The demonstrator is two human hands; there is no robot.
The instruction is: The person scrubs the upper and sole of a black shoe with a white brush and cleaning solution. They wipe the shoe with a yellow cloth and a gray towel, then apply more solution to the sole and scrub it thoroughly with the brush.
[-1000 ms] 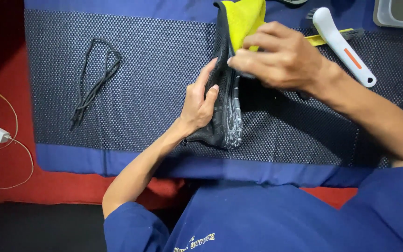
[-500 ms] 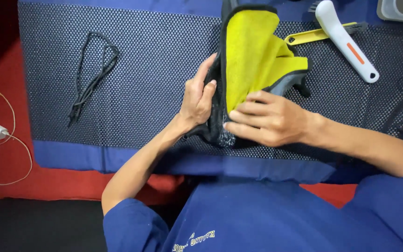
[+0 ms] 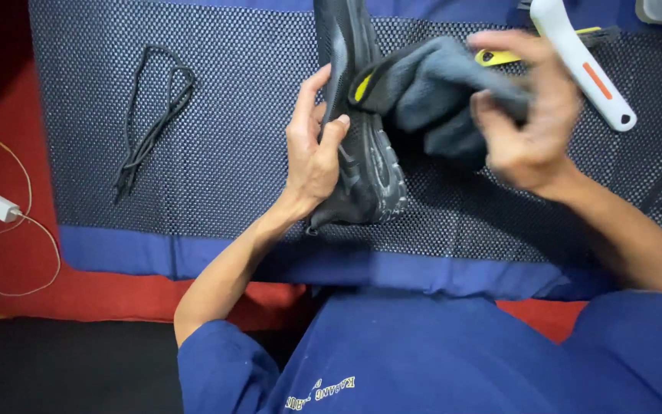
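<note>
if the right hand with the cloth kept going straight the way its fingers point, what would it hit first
Probably the black shoe. The right hand holds the dark cloth, fingers pointing left toward the shoe that the left hand steadies. The cloth already seems to touch it, though depth is unclear.

**Both hands up and busy over the mat**

We see the left hand [image 3: 313,157] upright, wrist bent back, fingers stretched tall and the thumb hooked forward, clamped around what it grips. Its bare forearm runs down and left to a blue sleeve at the elbow. Over on the other side, our right hand [image 3: 526,115] is a blur, palm turned inward, fingers curled tight in a grasp, thumb tucked low. That forearm slants down to the right edge, bare to the elbow. The two hands sit near each other, not touching.
</note>
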